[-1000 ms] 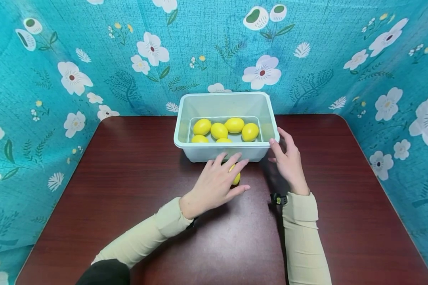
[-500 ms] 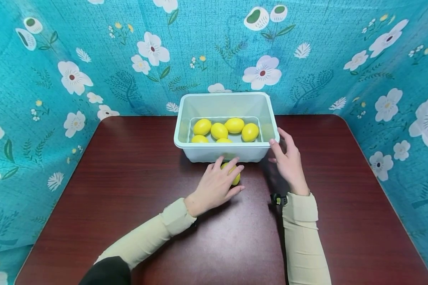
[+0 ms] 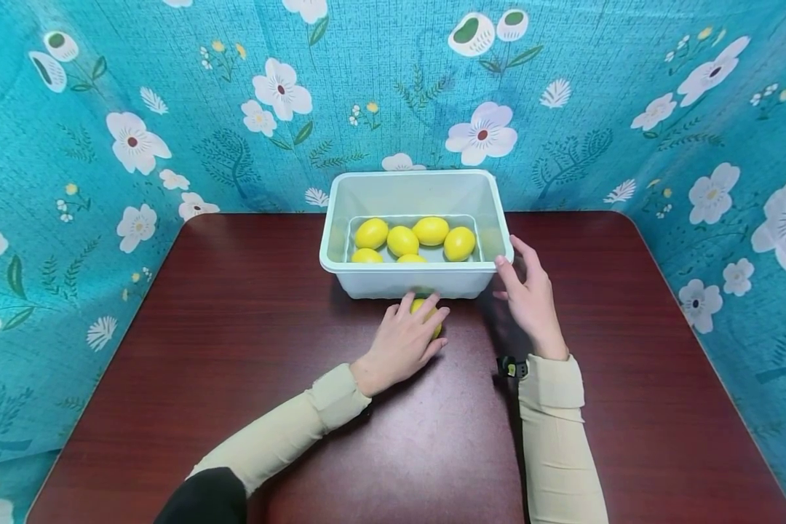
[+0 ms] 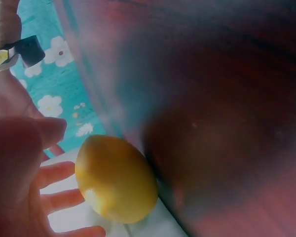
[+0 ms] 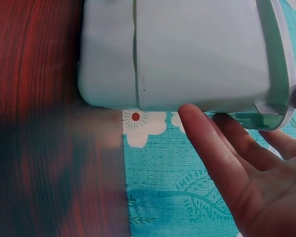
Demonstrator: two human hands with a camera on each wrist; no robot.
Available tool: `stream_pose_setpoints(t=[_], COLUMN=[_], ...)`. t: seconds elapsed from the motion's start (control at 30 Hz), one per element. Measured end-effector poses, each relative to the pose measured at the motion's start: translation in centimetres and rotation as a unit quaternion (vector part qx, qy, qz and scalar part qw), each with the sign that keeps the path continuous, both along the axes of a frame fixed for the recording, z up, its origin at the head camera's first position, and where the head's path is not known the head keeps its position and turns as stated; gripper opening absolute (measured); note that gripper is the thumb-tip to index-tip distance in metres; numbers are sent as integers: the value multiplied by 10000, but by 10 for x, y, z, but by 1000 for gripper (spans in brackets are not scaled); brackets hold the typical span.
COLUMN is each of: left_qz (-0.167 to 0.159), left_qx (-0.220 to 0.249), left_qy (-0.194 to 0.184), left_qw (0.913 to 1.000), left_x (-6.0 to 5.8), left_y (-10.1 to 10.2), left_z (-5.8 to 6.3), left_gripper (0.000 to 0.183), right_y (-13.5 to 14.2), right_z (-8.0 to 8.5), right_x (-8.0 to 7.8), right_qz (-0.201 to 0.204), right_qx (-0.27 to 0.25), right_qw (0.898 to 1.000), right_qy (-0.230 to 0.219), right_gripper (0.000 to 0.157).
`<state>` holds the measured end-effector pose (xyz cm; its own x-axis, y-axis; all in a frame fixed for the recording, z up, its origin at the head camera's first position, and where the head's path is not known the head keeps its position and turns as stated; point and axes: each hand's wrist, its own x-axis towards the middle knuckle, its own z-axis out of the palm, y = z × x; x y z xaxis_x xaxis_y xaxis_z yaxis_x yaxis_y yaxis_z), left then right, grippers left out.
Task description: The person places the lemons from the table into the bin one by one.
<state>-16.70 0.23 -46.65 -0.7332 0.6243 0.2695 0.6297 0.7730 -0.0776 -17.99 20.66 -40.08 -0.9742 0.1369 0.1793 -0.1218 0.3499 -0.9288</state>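
Observation:
A yellow lemon [image 4: 116,180] lies on the table right in front of a pale plastic bin [image 3: 356,280]. My left hand [image 3: 401,343] reaches over this lemon, its fingers spread along the far side and partly hiding it in the head view. In the left wrist view the thumb stands apart from the lemon, while several fingertips come up close to its side. At the bin's right front corner, my right hand [image 3: 532,302] holds the rim, with the thumb on the lip and the fingers [image 5: 207,143] along the outer wall. Inside the bin rest several more lemons [image 3: 402,241].
The dark red wooden table [image 3: 236,306] reaches out on both sides of the bin. Behind it and at the sides hangs a turquoise flowered cloth [image 3: 367,73]. A small black wrist device [image 3: 512,366] sits on my right wrist.
My left hand has drawn back slightly from the bin, and its thumb has moved in closer toward the lemon. The right hand and the bin have stayed put.

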Motion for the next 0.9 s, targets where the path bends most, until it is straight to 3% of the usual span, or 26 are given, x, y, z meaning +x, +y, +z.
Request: stream_pose_setpoints(t=[0.37,0.9], left_qz=[-12,16], left_qx=[11,-201], left_qy=[114,-28], left_qw=[9999,9998], left_x=[-3,-5], left_y=[6,9], left_z=[-6,-7], left_gripper=[43,35], right_y=[0,0], right_z=[-3,-1], right_x=[-1,-1], right_qz=[-2,17], right_qx=[-73,-59], right_qw=[10000,10000], right_qy=[-15,-40], right_gripper=[52,53])
